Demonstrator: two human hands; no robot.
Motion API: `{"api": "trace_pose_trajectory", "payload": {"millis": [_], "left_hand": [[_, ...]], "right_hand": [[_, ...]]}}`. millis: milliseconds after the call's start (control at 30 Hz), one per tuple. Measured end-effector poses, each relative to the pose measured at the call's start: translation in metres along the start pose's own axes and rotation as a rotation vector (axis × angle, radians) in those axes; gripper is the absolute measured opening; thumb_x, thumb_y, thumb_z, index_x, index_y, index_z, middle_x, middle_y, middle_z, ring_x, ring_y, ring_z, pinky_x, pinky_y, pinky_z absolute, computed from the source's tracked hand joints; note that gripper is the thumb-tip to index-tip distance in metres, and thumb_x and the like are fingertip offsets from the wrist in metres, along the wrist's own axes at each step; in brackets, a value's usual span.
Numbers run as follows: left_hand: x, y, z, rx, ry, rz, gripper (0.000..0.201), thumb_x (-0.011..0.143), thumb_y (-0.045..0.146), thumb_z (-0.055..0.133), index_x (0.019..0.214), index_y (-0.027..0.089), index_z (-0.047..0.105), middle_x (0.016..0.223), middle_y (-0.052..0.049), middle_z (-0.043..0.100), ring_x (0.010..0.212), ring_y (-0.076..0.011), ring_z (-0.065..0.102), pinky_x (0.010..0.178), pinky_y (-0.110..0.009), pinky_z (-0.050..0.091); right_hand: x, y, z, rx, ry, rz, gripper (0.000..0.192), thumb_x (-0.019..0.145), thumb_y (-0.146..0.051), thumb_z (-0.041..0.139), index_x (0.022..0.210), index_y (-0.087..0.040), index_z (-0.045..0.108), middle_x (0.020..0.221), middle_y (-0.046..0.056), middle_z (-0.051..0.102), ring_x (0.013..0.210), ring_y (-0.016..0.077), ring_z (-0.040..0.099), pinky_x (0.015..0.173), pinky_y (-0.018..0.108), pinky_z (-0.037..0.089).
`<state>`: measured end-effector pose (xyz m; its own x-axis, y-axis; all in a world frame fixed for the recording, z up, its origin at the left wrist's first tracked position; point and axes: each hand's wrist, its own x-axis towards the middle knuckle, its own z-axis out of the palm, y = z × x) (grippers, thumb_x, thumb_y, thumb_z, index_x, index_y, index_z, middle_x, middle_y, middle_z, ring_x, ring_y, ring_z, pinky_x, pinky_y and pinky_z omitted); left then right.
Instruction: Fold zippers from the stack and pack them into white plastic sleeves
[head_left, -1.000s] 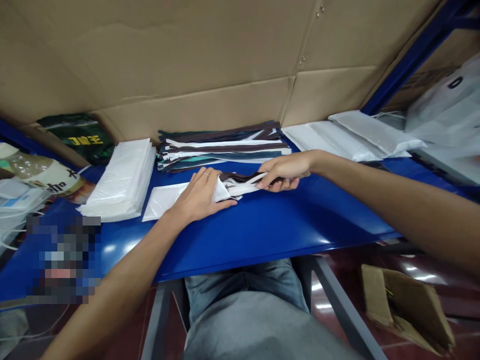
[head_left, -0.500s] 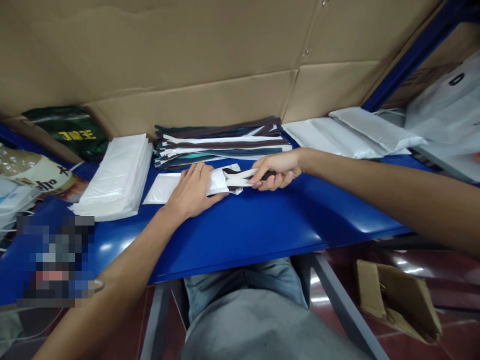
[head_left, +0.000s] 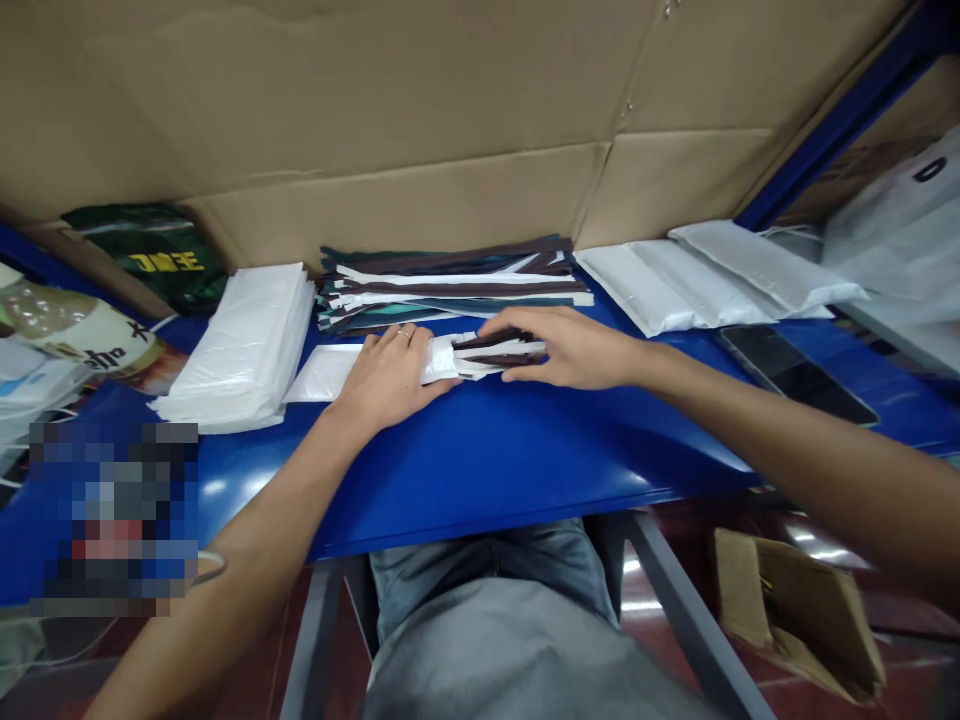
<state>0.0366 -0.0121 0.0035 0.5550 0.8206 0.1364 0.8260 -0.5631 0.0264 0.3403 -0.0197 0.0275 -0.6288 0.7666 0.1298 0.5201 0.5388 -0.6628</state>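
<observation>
Left hand (head_left: 386, 378) lies flat, fingers spread, pinning a white pouch (head_left: 330, 370) to the blue tabletop (head_left: 510, 450). Right hand (head_left: 574, 348), grip loosely open, presses the folded straps (head_left: 491, 352) sticking out of it. Cardboard wall (head_left: 420, 110) rises beyond both.

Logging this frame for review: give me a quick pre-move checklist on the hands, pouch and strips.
1. Left hand flat on the white pouch, pinning it to the blue table: ok.
2. Right hand lies over the dark and white strips, fingers extended, not pinching: ok.
3. Strip ends inside the pouch mouth: cannot tell, the left hand covers it.
4. Strips bundled together, none splayed off: ok.
5. Bundle apart from the stack of strips behind it: ok, blue table shows between.
6. Phone lies beside the right forearm, close to any sweep: not ok.
</observation>
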Motion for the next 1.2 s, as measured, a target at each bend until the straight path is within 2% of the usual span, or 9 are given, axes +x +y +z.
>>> {"api": "trace_pose_trajectory", "payload": {"millis": [67,200,333,467,700,833,1000,1100,1200], "left_hand": [[0.0,0.0,0.0,-0.005,-0.002,-0.001,0.063,0.104,0.067,0.068,0.138,0.014,0.064,0.14,-0.025,0.069,0.135,-0.0489,0.062,0.11,-0.065,0.05],[0.002,-0.001,0.001,-0.037,0.0,0.005,0.065,0.102,0.068,0.069,0.136,0.013,0.065,0.14,-0.025,0.069,0.135,-0.0484,0.062,0.109,-0.063,0.051],[0.005,-0.005,0.007,-0.05,0.001,0.016,0.067,0.1,0.07,0.071,0.134,0.012,0.065,0.137,-0.025,0.069,0.133,-0.0477,0.063,0.109,-0.063,0.05],[0.003,-0.009,0.01,-0.02,-0.001,0.041,0.061,0.102,0.065,0.072,0.132,0.012,0.065,0.135,-0.024,0.07,0.132,-0.0461,0.063,0.107,-0.06,0.051],[0.001,0.01,0.002,0.01,0.075,0.063,0.063,0.103,0.069,0.07,0.133,0.013,0.065,0.136,-0.022,0.07,0.131,-0.0439,0.062,0.106,-0.057,0.048],[0.005,0.029,0.01,-0.008,0.073,0.077,0.066,0.104,0.069,0.068,0.136,0.011,0.063,0.135,-0.022,0.069,0.13,-0.0428,0.061,0.105,-0.056,0.049],[0.008,0.04,0.014,-0.03,0.026,0.064,0.07,0.102,0.072,0.07,0.136,0.011,0.063,0.134,-0.021,0.068,0.129,-0.0422,0.061,0.103,-0.055,0.051],[0.0,0.032,0.0,-0.058,0.037,0.07,0.083,0.1,0.082,0.063,0.147,0.013,0.06,0.144,-0.022,0.065,0.134,-0.0431,0.059,0.112,-0.06,0.048],[-0.013,0.008,-0.018,-0.04,0.009,0.011,0.104,0.093,0.09,0.065,0.168,0.021,0.046,0.164,-0.021,0.054,0.149,-0.0475,0.049,0.124,-0.067,0.038]], "right_hand": [[-0.015,0.005,0.01,-0.01,0.141,-0.032,0.043,0.099,-0.05,0.08,0.133,-0.025,0.081,0.14,0.01,0.078,0.126,0.0336,0.073,0.107,0.045,0.057],[-0.012,0.014,0.03,0.072,0.284,0.033,0.037,0.098,-0.055,0.079,0.117,-0.025,0.09,0.121,0.008,0.086,0.104,0.0306,0.079,0.095,0.044,0.062],[0.031,0.012,0.048,0.16,0.266,0.022,0.036,0.094,-0.052,0.081,0.114,-0.023,0.091,0.11,0.008,0.087,0.092,0.0264,0.076,0.08,0.037,0.06],[0.063,0.004,0.058,0.065,0.101,0.008,0.027,0.097,-0.039,0.07,0.104,-0.022,0.09,0.092,0.001,0.084,0.085,0.019,0.068,0.074,0.029,0.051],[0.034,0.012,0.04,0.131,0.122,-0.217,0.021,0.1,-0.031,0.071,0.104,-0.024,0.09,0.119,0.006,0.085,0.1,0.0217,0.077,0.087,0.033,0.057],[0.02,0.014,0.047,0.056,0.233,-0.158,0.013,0.092,-0.024,0.074,0.089,-0.022,0.087,0.095,0.003,0.085,0.081,0.0191,0.075,0.074,0.031,0.054],[0.035,0.011,0.074,0.351,0.304,0.024,0.005,0.078,-0.023,0.076,0.073,-0.02,0.076,0.068,-0.001,0.075,0.059,0.0155,0.065,0.056,0.028,0.047],[0.037,0.011,0.071,0.308,0.216,-0.046,0.007,0.083,-0.024,0.076,0.079,-0.02,0.08,0.076,0.001,0.078,0.066,0.0163,0.069,0.062,0.028,0.05],[0.026,0.016,0.054,0.164,0.113,-0.21,0.014,0.097,-0.03,0.075,0.1,-0.023,0.088,0.111,0.004,0.085,0.098,0.0219,0.079,0.089,0.034,0.058]]}}
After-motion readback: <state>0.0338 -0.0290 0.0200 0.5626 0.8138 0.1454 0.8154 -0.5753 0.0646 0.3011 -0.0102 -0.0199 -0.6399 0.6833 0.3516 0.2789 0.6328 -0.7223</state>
